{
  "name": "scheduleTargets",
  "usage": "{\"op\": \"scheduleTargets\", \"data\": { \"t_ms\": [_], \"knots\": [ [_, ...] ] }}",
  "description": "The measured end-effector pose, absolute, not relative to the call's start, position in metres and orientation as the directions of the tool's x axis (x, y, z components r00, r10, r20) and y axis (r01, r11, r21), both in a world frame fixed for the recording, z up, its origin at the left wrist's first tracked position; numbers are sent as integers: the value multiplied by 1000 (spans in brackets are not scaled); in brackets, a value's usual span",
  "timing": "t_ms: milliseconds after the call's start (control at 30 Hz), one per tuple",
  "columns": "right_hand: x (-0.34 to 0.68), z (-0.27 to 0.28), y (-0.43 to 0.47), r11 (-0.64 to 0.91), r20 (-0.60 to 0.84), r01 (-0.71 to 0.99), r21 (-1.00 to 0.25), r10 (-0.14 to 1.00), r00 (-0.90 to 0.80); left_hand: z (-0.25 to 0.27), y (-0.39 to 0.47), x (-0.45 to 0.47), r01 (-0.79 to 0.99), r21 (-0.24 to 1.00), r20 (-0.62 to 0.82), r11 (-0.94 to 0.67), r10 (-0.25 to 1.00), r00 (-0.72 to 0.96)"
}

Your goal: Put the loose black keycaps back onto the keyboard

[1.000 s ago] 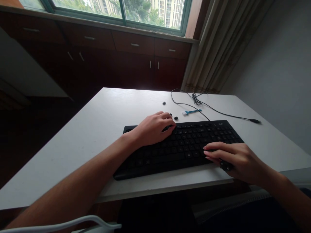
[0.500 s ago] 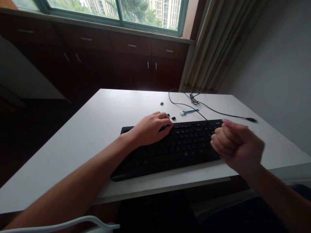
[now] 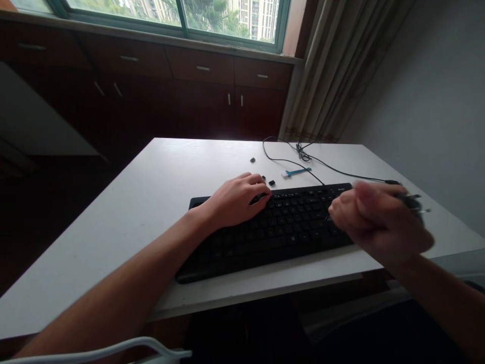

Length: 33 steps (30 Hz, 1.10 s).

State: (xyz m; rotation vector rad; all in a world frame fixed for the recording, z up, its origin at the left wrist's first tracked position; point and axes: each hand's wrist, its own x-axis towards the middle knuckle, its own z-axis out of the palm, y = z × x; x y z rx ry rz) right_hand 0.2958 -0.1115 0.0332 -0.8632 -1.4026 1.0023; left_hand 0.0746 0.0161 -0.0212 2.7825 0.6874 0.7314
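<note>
**One keyboard, three loose keycaps, two hands over the counter**

One black keyboard (image 3: 280, 227) is seen lying on the white counter (image 3: 151, 202). Three small black keycaps are counted loose on the counter: two (image 3: 271, 182) lie just beyond the fingertips of the left hand (image 3: 235, 199), and one keycap (image 3: 252, 160) lies farther out, well apart from them. One blue tool (image 3: 297, 172) with a white end is placed beyond the keyboard's far edge, between the two hands and farther away than either. One black cable (image 3: 326, 164) is run from the keyboard's back edge across the counter, past the right hand (image 3: 375, 222), with a bundled loop at the far side.

The left hand is laid palm down on the upper left part of the keyboard. Its fingers (image 3: 261, 192) are gently curved and kept close together, the tips resting on the top rows of keys; nothing is gripped by them.

The right hand is held raised over the right end of the keyboard, blurred by motion. Its fingers (image 3: 341, 215) are curled inward into a loose fist. A small dark object (image 3: 411, 202) is seen sticking out past the far side of the fist, but whether it is clasped cannot be told, nor can what it is.
</note>
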Motion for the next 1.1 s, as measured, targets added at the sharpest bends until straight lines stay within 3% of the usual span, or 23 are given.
{"op": "scheduleTargets", "data": {
  "t_ms": [100,267,400,500,567,633,700,767,800,933,1100],
  "knots": [
    [294,34,-112,391,400,-126,-912,915,-50,-21,16,75,385,281,422,-879,474,773],
    [286,17,-106,233,238,-62,-971,967,-95,-21,16,75,391,281,414,-876,478,775],
    [297,33,-107,314,324,-98,-945,939,-119,-22,17,74,391,275,415,-878,475,776],
    [310,33,-107,343,342,-8,-939,936,-84,-24,18,74,392,271,414,-879,474,777],
    [318,24,-110,336,323,178,-925,941,-97,-24,18,74,395,272,413,-877,477,776],
    [327,13,-116,411,363,486,-771,911,-196,-23,17,74,398,274,410,-876,480,775],
    [334,3,-126,533,420,718,-448,834,-358,-22,16,75,396,276,406,-876,480,777],
    [341,-7,-137,597,434,777,-203,766,-475,-20,15,75,393,287,407,-873,483,775],
    [343,-11,-143,602,429,784,-151,754,-497,-20,15,75,391,299,408,-870,487,772],
    [349,-23,-155,620,404,774,-126,745,-531,-18,19,72,391,389,425,-834,539,727],
    [343,-7,-123,570,364,797,-201,799,-479,-19,36,59,501,478,440,-721,691,574]
  ]
}}
